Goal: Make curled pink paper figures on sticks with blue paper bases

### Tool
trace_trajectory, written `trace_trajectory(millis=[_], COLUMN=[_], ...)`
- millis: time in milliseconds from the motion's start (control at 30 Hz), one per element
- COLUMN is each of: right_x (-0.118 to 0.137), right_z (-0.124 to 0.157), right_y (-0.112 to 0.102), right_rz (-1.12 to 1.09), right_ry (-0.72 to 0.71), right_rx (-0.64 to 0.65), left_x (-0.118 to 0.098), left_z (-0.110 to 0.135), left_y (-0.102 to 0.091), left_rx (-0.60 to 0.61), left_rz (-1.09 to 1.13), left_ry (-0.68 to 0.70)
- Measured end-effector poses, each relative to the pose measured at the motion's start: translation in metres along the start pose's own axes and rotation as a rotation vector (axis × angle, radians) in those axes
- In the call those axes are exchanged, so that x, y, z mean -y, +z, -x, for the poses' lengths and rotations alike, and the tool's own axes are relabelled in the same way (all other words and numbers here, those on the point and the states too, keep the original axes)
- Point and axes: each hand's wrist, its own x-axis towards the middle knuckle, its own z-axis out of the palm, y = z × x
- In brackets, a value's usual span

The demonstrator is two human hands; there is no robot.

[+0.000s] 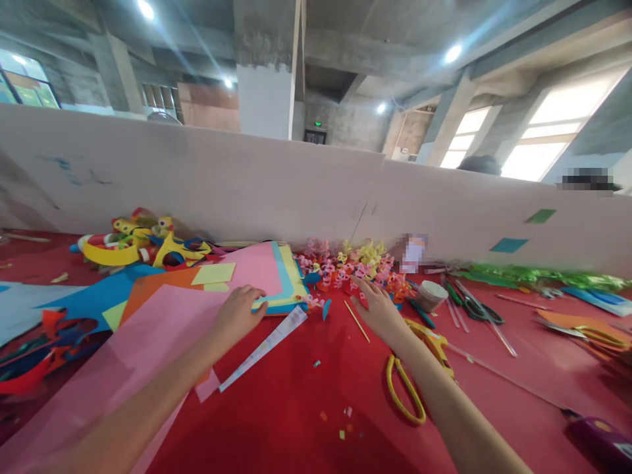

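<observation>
1. The left hand (239,313) is hovering by stacked coloured paper (254,266), fingers loosely parted, holding nothing visible.
2. The right hand (379,308) is reaching toward curled-paper flowers (363,269), fingers spreading; I cannot tell whether they are touching.
3. The flowers are lying ahead, mostly between the hands, probably for reach from either side.
4. The red surface (276,408) is carrying scattered scraps; a white partition (197,174) is standing behind.
5. Beyond, ceiling lights are shining in a bare concrete room.

matt paper sheets (148,336); tabletop (276,415) smooth, faintly glossy
</observation>
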Motion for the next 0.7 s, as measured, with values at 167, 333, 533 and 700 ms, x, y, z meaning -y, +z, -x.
trace_trajectory(millis=[167, 333, 533, 700], right_x=[0.014, 0.034, 0.046, 0.036], right_z=[-0.012, -0.015, 0.002, 0.01], right_y=[-0.028, -0.027, 0.034, 0.049], right_rz=[-0.11, -0.137, 0.121, 0.162], right_ry=[-0.041, 0.078, -0.095, 0.011], right_rx=[-0.294, -0.287, 0.293, 0.295], left_x=[0.035, 0.05, 0.056, 0.068], left_z=[0.015, 0.031, 0.042, 0.043], left_y=[-0.013, -0.021, -0.026, -0.029], left_rx=[0.043, 0.018, 0.021, -0.01], left_rz=[-0.06, -0.124, -0.151, -0.158], left_ry=[-0.065, -0.122, -0.145, -0.207])
